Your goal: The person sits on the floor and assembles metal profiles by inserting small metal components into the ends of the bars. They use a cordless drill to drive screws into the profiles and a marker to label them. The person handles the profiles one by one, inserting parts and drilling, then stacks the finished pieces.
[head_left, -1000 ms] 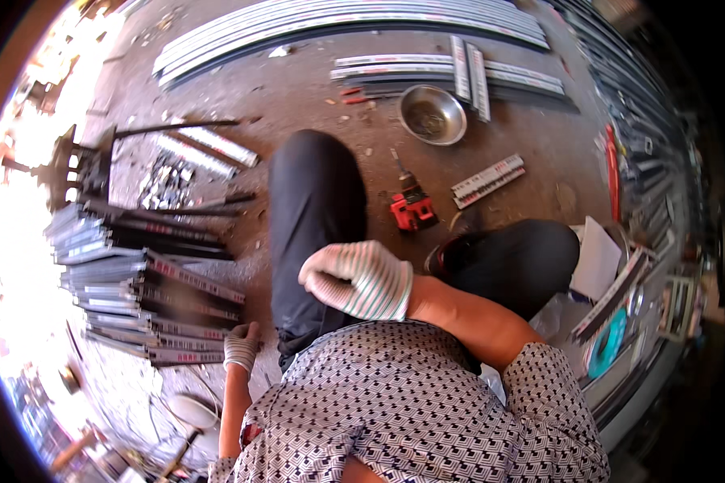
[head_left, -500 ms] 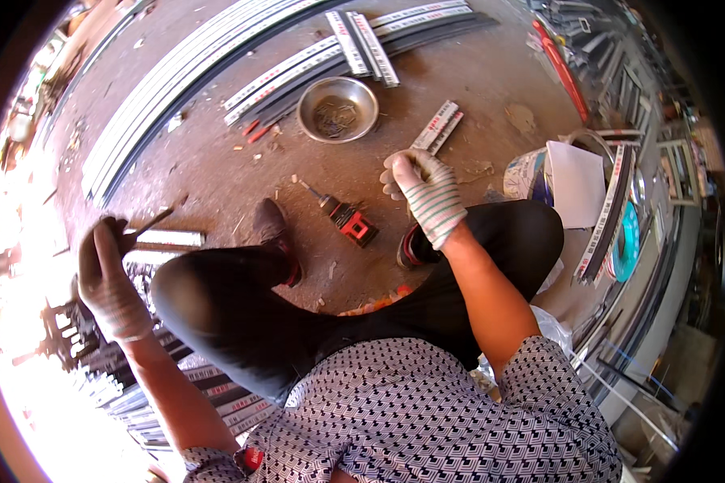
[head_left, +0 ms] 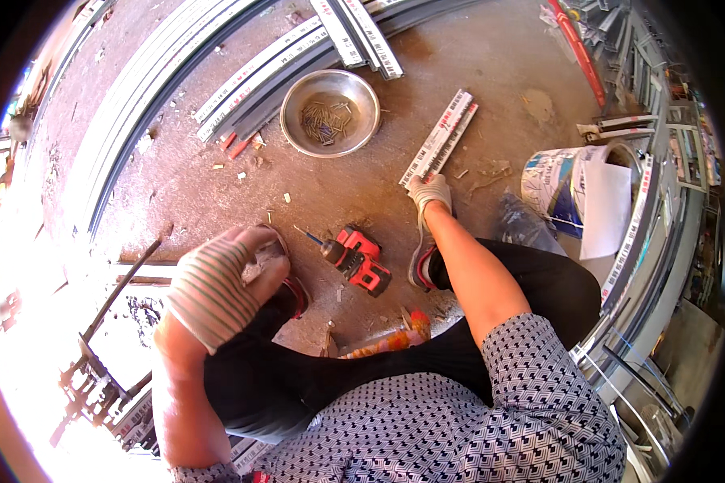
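Crouched on a dusty concrete floor (head_left: 177, 185), I reach my gloved right hand (head_left: 428, 191) forward onto the near end of a short strip (head_left: 441, 137), fingers closed over its tip. The strip is a narrow, pale metal length with printed markings along its face, lying flat and slanting away from my hand toward the upper right. My left hand (head_left: 217, 286), in a striped work glove, is raised close to the camera with its fingers curled inward; it may hold something small, but the glove hides it and I cannot tell. Between my hands, just left of my right wrist, a red drill (head_left: 356, 258) lies on its side, bit pointing left. Beyond it, left of the strip, sits a round steel bowl (head_left: 330, 114) holding small screws.
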The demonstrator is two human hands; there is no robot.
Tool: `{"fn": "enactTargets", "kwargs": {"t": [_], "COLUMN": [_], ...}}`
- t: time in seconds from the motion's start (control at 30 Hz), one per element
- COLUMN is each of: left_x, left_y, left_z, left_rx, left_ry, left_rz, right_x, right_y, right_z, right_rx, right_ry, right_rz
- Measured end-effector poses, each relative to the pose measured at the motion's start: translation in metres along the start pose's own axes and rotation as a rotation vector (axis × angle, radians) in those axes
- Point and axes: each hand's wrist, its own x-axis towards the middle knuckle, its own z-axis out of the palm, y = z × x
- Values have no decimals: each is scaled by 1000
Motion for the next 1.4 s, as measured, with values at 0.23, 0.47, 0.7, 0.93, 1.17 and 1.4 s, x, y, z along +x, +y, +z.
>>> {"fn": "enactTargets", "kwargs": {"t": [0.23,0.47,0.7,0.93,1.17,1.4], "left_x": [0,9,3,-3,-13,-22], "left_y": [-10,-9,-5,-8,-15,-14], "left_z": [-8,-9,-14,-15,-14,-17], "left_rx": [-81,-4,-49,-28,21,10], "left_ry": [65,-12,22,58,53,8], "left_rz": [-248,-189,-213,-77,-33,-83], "right_x": [-7,9,1,-8,-34,-51], "right_y": [-82,-75,-61,-36,-13,6], "right_z": [-3,12,-7,-14,-32,-32], "right_rx": [-311,-459,148,951,1489,1419], "right_ry": [62,176,83,-301,-597,-528], "right_rz": [225,200,70,66,40,-8]}}
